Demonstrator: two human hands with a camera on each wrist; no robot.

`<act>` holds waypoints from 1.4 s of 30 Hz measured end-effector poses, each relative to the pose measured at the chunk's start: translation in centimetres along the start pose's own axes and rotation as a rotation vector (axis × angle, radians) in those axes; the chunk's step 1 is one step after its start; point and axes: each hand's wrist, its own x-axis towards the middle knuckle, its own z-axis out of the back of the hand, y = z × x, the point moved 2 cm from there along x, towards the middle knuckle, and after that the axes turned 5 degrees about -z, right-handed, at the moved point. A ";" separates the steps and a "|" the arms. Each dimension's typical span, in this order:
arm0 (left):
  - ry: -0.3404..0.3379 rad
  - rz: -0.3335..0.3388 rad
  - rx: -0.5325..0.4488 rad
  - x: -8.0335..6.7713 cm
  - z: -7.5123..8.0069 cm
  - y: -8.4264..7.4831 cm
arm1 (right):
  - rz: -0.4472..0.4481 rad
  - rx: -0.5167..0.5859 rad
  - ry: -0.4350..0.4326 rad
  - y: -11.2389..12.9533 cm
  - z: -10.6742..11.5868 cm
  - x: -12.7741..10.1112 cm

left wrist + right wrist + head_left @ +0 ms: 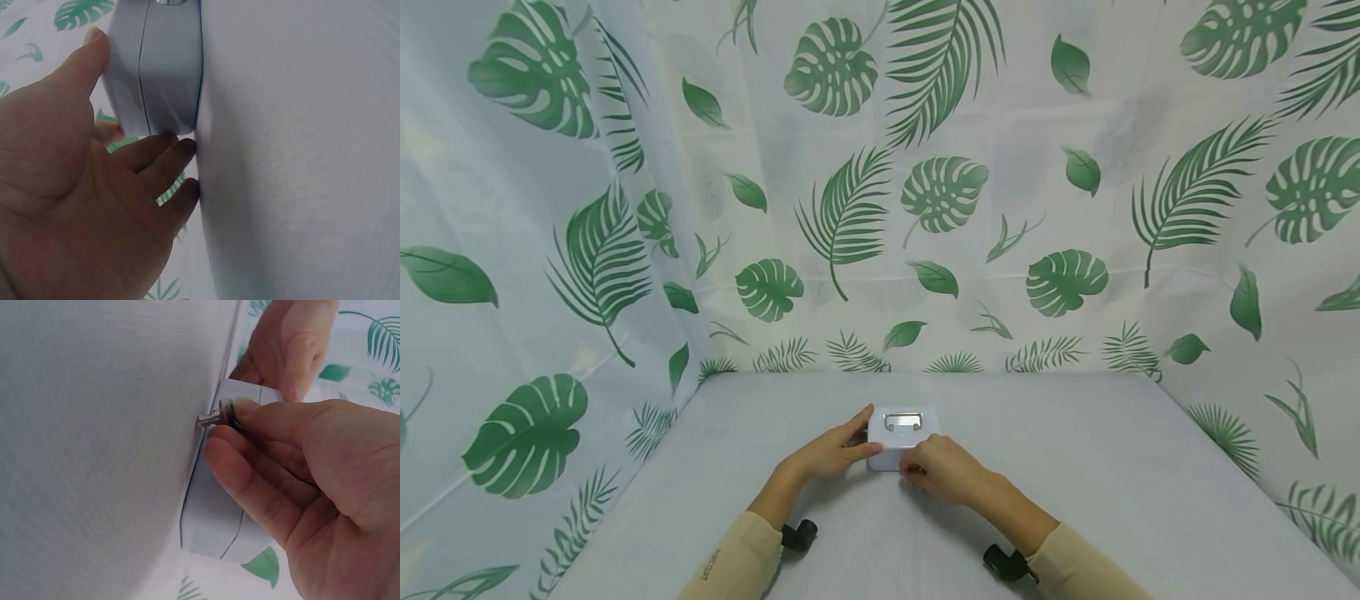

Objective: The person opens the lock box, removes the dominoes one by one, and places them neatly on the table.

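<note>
A small white box (887, 458) with a metal handle (903, 422) on its lid sits on the table. My left hand (838, 450) rests against the box's left side. Its thumb (94, 53) touches the lid's front edge, and its other fingers extend loosely along the side. At the front of the box, my right hand (947, 469) pinches a small key (207, 420) by its dark head between thumb and fingertips. The metal blade sticks out close to the box front. The lock area is mostly hidden behind my fingers.
A white cloth covers the table (1075, 433). Leaf-printed curtains (940, 250) stand behind it and along both sides. Black wrist cameras (800, 536) sit below both hands, near the sleeves.
</note>
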 end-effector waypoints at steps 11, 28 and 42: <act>0.006 -0.004 -0.002 0.0 -0.1 0.1 | -0.009 -0.021 -0.008 0.2 0.0 -0.1; 0.020 -0.031 -0.013 0.0 0.2 0.0 | -0.044 -0.075 -0.026 0.1 0.0 -0.2; 0.016 -0.025 -0.024 0.0 0.1 0.1 | -0.074 -0.080 -0.013 -0.1 -0.1 -0.3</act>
